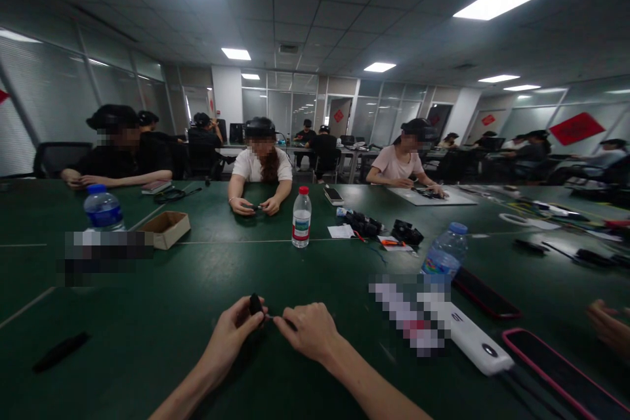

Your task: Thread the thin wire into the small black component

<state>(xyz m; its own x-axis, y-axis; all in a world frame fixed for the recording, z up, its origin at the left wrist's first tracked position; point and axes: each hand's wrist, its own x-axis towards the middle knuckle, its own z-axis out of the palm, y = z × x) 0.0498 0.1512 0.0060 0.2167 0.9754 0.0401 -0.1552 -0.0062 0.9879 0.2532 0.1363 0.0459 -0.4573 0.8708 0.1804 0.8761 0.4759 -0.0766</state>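
Observation:
My left hand point(235, 328) is closed around a small black object point(255, 305), which stands up between thumb and fingers above the green table point(207, 380). From its right side a thin, light-coloured piece point(268, 317) sticks out toward my right hand point(311, 329). The right fingertips are pinched together at the end of that piece; what exactly they grip is too small to make out. On the table to the left lies a dark, slim, elongated item point(62, 352), apart from both hands.
A red-capped bottle point(301, 223) stands ahead, with an open cardboard box point(167, 230) to its left. To the right are a blue-capped bottle point(445, 252), a white device point(465, 335) and a pink-edged phone point(561, 367). Another person's hand point(608, 328) reaches in at the right edge.

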